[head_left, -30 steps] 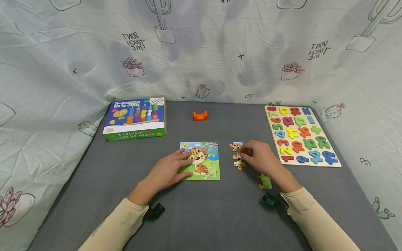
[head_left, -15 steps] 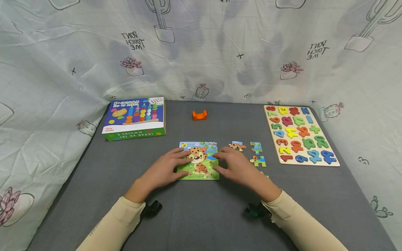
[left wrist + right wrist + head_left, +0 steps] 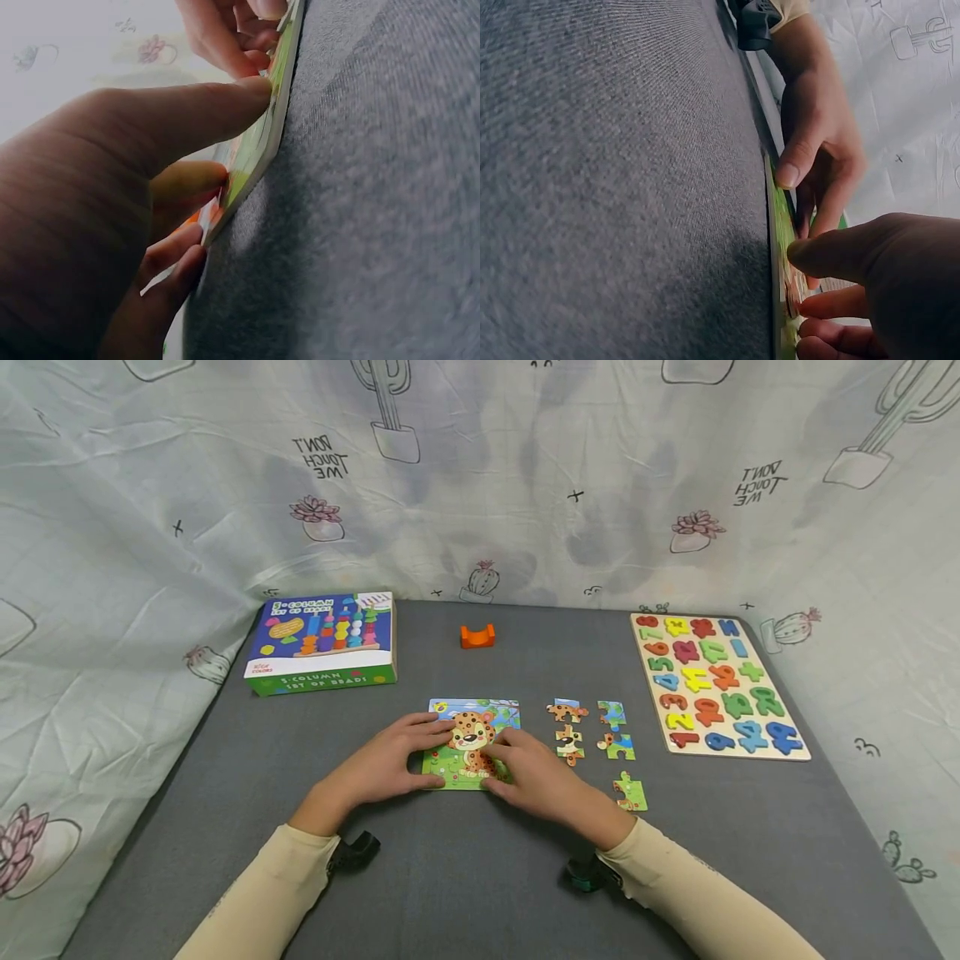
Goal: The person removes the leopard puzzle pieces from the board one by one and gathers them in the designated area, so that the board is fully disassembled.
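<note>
A square leopard jigsaw puzzle board (image 3: pixel 471 731) lies flat in front of me. My left hand (image 3: pixel 381 766) rests on its left side, fingers spread and thumb at the near-left corner. My right hand (image 3: pixel 546 782) touches the board's lower right with its fingertips; its palm hides that corner. In the left wrist view, the left thumb (image 3: pixel 202 112) lies on the board's near edge (image 3: pixel 274 139). Both hands meet the board's top face in the right wrist view, the right thumb (image 3: pixel 836 251) near the left hand (image 3: pixel 821 135).
Several loose jigsaw pieces lie right of the board, among them a blue-green one (image 3: pixel 612 714) and a green one (image 3: pixel 632 792). Behind stand a bead-set box (image 3: pixel 322 643) and an orange block (image 3: pixel 477 637). A wooden number board (image 3: pixel 720 687) lies at right.
My right hand has moved left from the loose pieces onto the board's lower right, bringing the pieces it covered into view. My left hand stays on the board's left side.
</note>
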A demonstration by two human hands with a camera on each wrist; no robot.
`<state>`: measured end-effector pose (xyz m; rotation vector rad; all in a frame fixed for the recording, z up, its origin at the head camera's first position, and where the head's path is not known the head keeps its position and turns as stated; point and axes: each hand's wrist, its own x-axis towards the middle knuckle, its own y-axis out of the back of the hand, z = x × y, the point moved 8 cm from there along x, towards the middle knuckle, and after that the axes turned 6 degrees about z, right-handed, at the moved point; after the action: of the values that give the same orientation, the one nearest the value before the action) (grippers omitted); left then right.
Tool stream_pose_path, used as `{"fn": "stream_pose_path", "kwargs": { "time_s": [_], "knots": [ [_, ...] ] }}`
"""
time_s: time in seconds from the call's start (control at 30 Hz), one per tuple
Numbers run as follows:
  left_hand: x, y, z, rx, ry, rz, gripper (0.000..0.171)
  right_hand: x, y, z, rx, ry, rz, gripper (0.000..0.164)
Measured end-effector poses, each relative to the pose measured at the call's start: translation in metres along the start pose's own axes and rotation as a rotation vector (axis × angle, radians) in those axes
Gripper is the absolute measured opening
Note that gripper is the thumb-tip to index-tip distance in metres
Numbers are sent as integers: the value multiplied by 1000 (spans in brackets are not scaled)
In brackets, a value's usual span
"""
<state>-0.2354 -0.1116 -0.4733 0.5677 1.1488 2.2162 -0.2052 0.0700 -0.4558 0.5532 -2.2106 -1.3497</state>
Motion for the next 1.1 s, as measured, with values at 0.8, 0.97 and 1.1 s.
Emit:
{"fn": "stream_pose_path", "kwargs": {
  "time_s": [0.8, 0.97, 1.1],
  "knots": [
    [1, 0, -1, -25, -27, -1, 64, 6, 6, 5, 177, -46, 79, 15],
    [1, 1, 1, -1, -25, 2, 62, 7, 12, 3, 254, -12, 129, 9],
    [1, 2, 2, 14, -4, 1, 62, 7, 13, 3, 282, -11, 140, 8]
  ]
}}
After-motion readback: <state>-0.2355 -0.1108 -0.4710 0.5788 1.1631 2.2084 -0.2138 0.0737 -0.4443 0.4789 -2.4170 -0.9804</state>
